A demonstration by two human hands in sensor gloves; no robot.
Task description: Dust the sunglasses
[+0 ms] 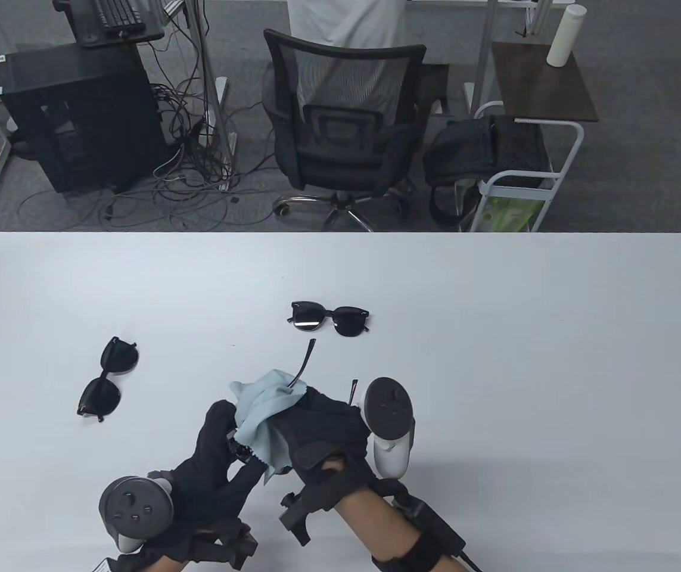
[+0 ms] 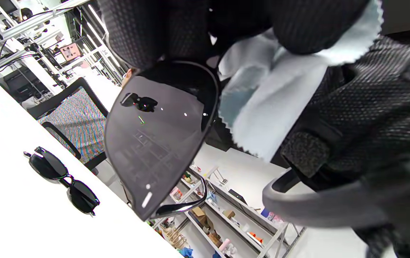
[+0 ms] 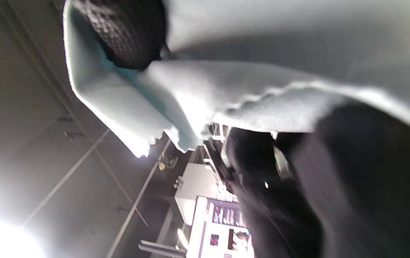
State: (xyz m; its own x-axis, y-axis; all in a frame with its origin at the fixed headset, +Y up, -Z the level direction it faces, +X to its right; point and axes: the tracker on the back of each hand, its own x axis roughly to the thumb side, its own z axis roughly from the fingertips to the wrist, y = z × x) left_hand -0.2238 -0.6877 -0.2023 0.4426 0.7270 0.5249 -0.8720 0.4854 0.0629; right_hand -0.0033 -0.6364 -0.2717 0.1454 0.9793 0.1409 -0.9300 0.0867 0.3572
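Observation:
My left hand (image 1: 228, 445) grips a pair of black sunglasses by one lens; its dark lens (image 2: 154, 143) shows close in the left wrist view, under my fingers (image 2: 136, 32). My right hand (image 1: 311, 418) presses a light blue cloth (image 1: 261, 410) over the other side of the frame. Two temple arms (image 1: 304, 361) stick out past the cloth. The cloth also shows in the left wrist view (image 2: 273, 107) and, blurred, in the right wrist view (image 3: 190, 93), wrapped over a fingertip (image 3: 126, 32).
Two more black sunglasses lie on the white table (image 1: 495, 357): one pair (image 1: 329, 319) beyond my hands, one pair (image 1: 105, 379) to the left. One loose pair (image 2: 61, 181) shows in the left wrist view. An office chair (image 1: 343, 119) stands behind the table's far edge.

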